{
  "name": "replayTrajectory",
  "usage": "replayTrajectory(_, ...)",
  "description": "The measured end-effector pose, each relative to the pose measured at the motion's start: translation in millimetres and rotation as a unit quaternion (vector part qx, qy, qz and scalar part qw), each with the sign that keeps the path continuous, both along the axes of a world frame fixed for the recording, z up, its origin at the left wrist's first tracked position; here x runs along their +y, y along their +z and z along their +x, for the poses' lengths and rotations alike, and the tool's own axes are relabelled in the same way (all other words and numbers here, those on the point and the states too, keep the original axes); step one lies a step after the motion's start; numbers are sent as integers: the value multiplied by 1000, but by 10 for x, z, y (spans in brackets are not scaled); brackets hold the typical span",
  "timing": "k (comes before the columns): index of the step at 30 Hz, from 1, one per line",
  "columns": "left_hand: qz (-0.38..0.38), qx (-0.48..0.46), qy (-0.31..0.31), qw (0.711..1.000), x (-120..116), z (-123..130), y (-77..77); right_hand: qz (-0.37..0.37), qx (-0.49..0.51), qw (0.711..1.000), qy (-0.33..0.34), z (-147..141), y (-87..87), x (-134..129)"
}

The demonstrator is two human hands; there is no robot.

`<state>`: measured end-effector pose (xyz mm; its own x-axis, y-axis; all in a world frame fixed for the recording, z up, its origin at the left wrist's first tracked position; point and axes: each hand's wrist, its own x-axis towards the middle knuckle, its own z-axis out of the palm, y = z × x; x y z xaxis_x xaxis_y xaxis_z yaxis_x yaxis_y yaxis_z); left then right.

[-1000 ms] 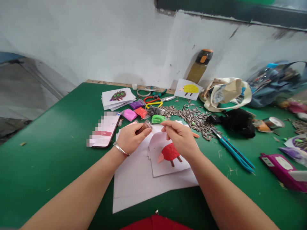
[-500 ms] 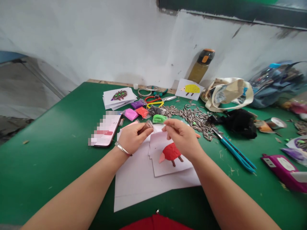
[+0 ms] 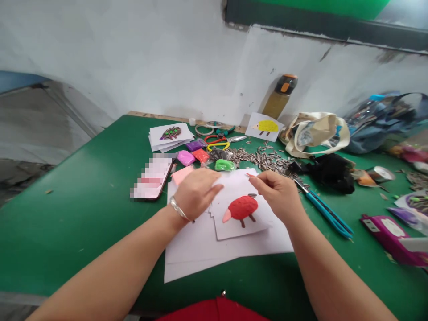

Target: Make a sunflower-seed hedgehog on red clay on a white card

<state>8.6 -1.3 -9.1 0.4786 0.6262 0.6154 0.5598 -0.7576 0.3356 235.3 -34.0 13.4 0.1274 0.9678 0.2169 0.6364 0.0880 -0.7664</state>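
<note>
Red shape (image 3: 243, 207) inside paper (image 3: 230, 191) edges; gap between left grip (image 3: 199, 191), right grip (image 3: 280, 192).

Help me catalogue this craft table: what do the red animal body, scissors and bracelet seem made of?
Red animal body: probably modelling clay, mostly matt; its surface looks lumpy. Scissors: likely steel, from the shiny grey blade, with red and yellow handles, perhaps plastic, given their solid colour. Bracelet: polished metal, from its silvery highlights; which metal is unclear.
</note>
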Motion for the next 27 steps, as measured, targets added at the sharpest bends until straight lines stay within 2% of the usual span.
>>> replayTrajectory(3,-29,78,-94,992,-108,114,-12,-30,35,999,1,70,-133,23)
replayTrajectory(5,-58,143,-107,982,-98,151,-68,-45,49,998,9,118,-199,66)
replayTrajectory(12,-111,231,-76,964,120,94,-300,-65,68,996,9,206,-357,193)
replayTrajectory(17,-150,270,-82,947,170,51,-272,-86,74,994,9,176,-371,199)
replayTrajectory(22,-156,277,-46,947,196,41,-290,-98,0,994,36,176,-317,175)
replayTrajectory(27,-149,263,3,953,277,24,-353,-95,-16,994,45,182,-374,193)
